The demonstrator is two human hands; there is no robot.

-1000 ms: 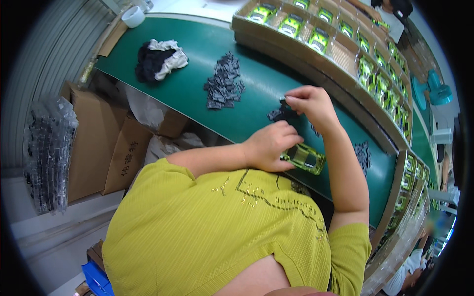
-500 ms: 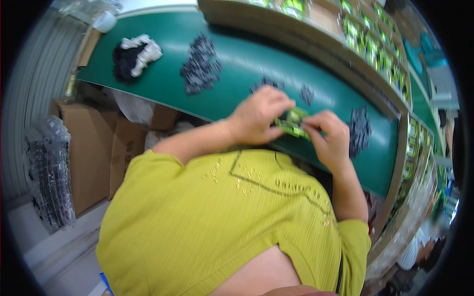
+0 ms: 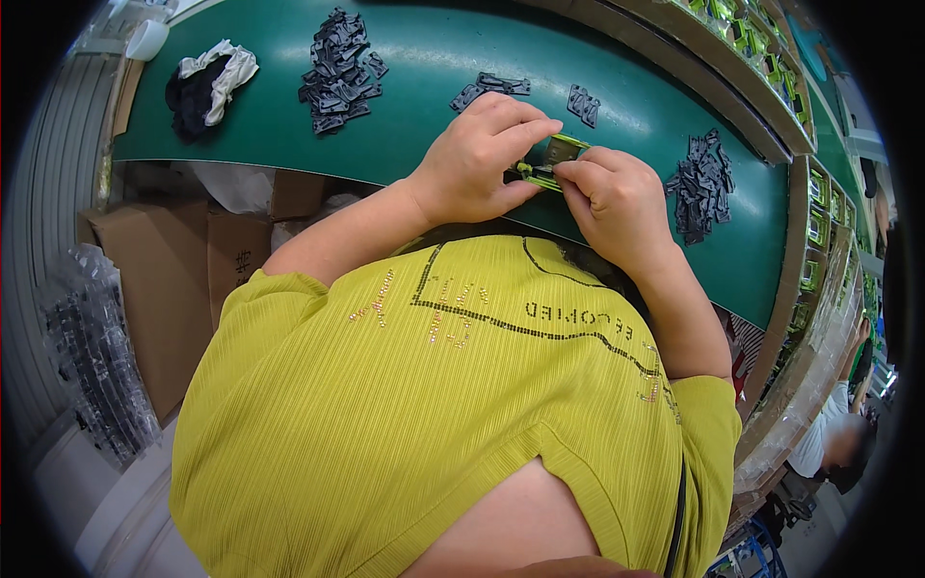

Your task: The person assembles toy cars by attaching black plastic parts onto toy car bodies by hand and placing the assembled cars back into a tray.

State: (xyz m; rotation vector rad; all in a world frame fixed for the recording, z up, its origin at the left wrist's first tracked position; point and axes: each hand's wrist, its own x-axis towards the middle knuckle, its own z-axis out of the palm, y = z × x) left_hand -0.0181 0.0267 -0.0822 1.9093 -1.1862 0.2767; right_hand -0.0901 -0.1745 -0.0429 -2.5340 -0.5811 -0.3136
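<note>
My left hand (image 3: 479,159) grips a bright green plastic part (image 3: 568,143) by its left side, thumb below and fingers above. The part looks like a small frame with a dark panel and is tilted up on edge. My right hand (image 3: 620,202) has its thumb and fingertips pinched at the part's lower right side, where a small dark piece shows; the fingertips partly hide it. Beyond the hands lie a small pile of dark grey plastic pieces (image 3: 491,89) and a few more grey pieces (image 3: 584,104). Right of my right hand is a larger grey pile (image 3: 701,188).
The green tabletop (image 3: 424,58) also holds a tall grey pile (image 3: 339,82) and a black-and-white cloth (image 3: 207,87). Trays of green parts (image 3: 814,226) line the right side. Left below stand a cardboard box (image 3: 154,289) and plastic-wrapped black parts (image 3: 96,347). A person (image 3: 829,438) is far right.
The green part has turned from lying flatter to standing tilted, its dark panel showing. My right fingers have closed in nearer my left hand. The whole view has shifted, so the table appears higher.
</note>
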